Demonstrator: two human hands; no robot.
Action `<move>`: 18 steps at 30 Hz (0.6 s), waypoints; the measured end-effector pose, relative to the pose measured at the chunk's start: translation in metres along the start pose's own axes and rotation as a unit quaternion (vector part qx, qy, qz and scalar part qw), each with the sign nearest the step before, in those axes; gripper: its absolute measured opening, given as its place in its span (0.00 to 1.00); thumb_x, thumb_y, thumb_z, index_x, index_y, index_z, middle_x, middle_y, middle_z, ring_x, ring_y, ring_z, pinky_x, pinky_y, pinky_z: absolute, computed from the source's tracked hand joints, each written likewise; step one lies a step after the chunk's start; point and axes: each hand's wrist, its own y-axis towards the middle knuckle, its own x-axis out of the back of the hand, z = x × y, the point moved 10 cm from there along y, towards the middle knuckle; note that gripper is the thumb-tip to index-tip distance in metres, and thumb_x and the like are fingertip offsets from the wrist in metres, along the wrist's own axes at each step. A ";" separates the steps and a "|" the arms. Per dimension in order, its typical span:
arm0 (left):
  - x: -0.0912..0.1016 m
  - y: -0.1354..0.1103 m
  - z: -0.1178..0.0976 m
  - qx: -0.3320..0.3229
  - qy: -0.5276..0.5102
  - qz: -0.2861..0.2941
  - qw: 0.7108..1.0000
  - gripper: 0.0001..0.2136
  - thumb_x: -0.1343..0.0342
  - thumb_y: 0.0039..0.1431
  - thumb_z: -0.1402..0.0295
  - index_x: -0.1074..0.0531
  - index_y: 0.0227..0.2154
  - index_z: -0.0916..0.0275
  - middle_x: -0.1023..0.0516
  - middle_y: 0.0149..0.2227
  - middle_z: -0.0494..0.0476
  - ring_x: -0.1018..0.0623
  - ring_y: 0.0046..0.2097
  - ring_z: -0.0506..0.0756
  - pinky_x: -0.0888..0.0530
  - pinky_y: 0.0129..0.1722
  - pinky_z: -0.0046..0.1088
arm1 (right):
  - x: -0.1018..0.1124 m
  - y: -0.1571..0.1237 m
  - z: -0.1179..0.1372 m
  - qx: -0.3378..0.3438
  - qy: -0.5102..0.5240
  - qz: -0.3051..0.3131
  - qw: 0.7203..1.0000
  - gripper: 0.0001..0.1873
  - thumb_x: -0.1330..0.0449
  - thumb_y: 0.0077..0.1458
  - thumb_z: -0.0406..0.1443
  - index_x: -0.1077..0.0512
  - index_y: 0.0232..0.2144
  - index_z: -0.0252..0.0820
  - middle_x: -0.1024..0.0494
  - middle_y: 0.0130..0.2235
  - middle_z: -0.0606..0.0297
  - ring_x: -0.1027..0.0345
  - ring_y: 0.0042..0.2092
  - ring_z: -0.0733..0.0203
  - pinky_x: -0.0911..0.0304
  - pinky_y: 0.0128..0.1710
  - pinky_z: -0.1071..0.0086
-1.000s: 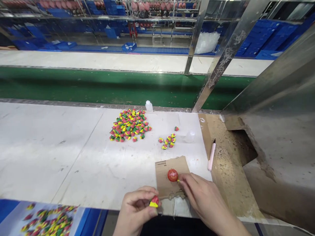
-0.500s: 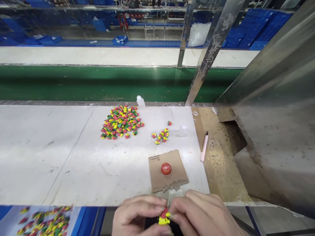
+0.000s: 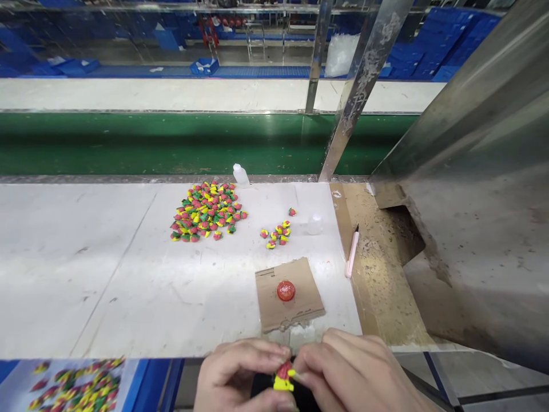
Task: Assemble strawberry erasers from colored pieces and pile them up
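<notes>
At the table's near edge, my left hand point(image 3: 244, 375) pinches a small red-and-yellow plastic figure point(image 3: 283, 383) between thumb and fingers. My right hand point(image 3: 343, 369) is closed at the figure's right side, its fingertips on a small yellow bit there. Just beyond both hands lies a cardboard square point(image 3: 268, 309) with a round red dish point(image 3: 286, 290) on it. A small group of red-and-yellow pieces point(image 3: 278, 233) sits farther back. To its left is a large pile of red, yellow and green pieces point(image 3: 208, 212).
A white bottle point(image 3: 241, 174) stands at the table's back edge. A clear, rounded container point(image 3: 315, 224) and a pink pen point(image 3: 352, 252) lie to the right. Metal posts point(image 3: 364, 80) and a large metal panel point(image 3: 484, 200) bound the right. A blue tray point(image 3: 143, 386) holds more pieces lower left.
The whole view has shifted slightly, so the table things appear a little farther left and up. Both hands keep their grip on the figure, with little visible movement.
</notes>
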 end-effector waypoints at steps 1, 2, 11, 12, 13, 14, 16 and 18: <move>-0.001 0.000 0.005 0.028 -0.032 0.002 0.999 0.19 0.18 0.37 0.73 0.12 0.34 0.46 0.09 0.31 0.51 0.10 0.31 0.57 0.15 0.34 0.21 | 0.000 0.000 0.000 -0.002 -0.002 0.003 1.000 0.23 0.60 0.80 0.37 0.32 0.34 0.43 0.27 0.26 0.73 0.32 0.24 0.68 0.46 0.25 0.69; -0.003 -0.001 0.010 0.054 -0.062 0.002 0.997 0.19 0.18 0.37 0.75 0.12 0.33 0.46 0.09 0.31 0.51 0.10 0.31 0.57 0.15 0.33 0.21 | 0.000 0.000 -0.001 -0.006 -0.004 0.009 1.000 0.23 0.60 0.80 0.37 0.32 0.34 0.43 0.27 0.26 0.73 0.31 0.25 0.68 0.46 0.25 0.68; -0.009 -0.006 0.027 0.128 -0.155 0.030 0.979 0.25 0.24 0.35 0.88 0.11 0.33 0.50 0.09 0.34 0.54 0.10 0.35 0.57 0.15 0.36 0.21 | 0.006 0.004 0.002 0.007 -0.004 -0.009 1.000 0.21 0.58 0.80 0.38 0.33 0.34 0.44 0.29 0.25 0.76 0.33 0.23 0.70 0.47 0.24 0.67; -0.010 -0.007 0.029 0.131 -0.160 0.033 0.978 0.25 0.24 0.35 0.89 0.11 0.33 0.50 0.09 0.34 0.54 0.10 0.35 0.57 0.15 0.36 0.21 | 0.006 0.003 0.002 0.008 -0.007 -0.009 1.000 0.21 0.58 0.80 0.38 0.33 0.34 0.44 0.29 0.25 0.76 0.34 0.23 0.69 0.48 0.24 0.67; -0.010 -0.007 0.029 0.132 -0.164 0.034 0.977 0.25 0.24 0.36 0.88 0.11 0.34 0.50 0.09 0.35 0.54 0.10 0.35 0.57 0.15 0.36 0.21 | 0.005 0.002 0.002 0.009 -0.006 -0.007 1.000 0.21 0.58 0.80 0.38 0.33 0.34 0.44 0.30 0.25 0.76 0.34 0.23 0.69 0.48 0.24 0.66; -0.010 -0.007 0.029 0.129 -0.166 0.034 0.977 0.25 0.24 0.36 0.88 0.11 0.34 0.50 0.09 0.35 0.53 0.10 0.35 0.57 0.15 0.36 0.21 | 0.005 0.001 0.002 0.007 -0.004 -0.005 1.000 0.21 0.59 0.80 0.37 0.33 0.35 0.44 0.29 0.25 0.75 0.34 0.23 0.69 0.48 0.24 0.66; -0.009 -0.007 0.027 0.114 -0.162 0.033 0.980 0.24 0.23 0.36 0.86 0.11 0.35 0.50 0.09 0.34 0.53 0.10 0.35 0.57 0.15 0.36 0.22 | 0.002 0.000 0.001 0.001 0.003 0.011 1.000 0.21 0.59 0.80 0.38 0.32 0.35 0.44 0.29 0.25 0.75 0.33 0.24 0.69 0.48 0.25 0.67; -0.011 -0.005 0.025 0.096 -0.153 0.039 0.983 0.24 0.21 0.37 0.84 0.11 0.36 0.50 0.09 0.34 0.53 0.10 0.34 0.58 0.15 0.36 0.23 | 0.001 -0.001 0.001 0.004 0.004 0.019 1.000 0.22 0.59 0.80 0.38 0.32 0.34 0.45 0.31 0.25 0.76 0.34 0.24 0.68 0.48 0.25 0.67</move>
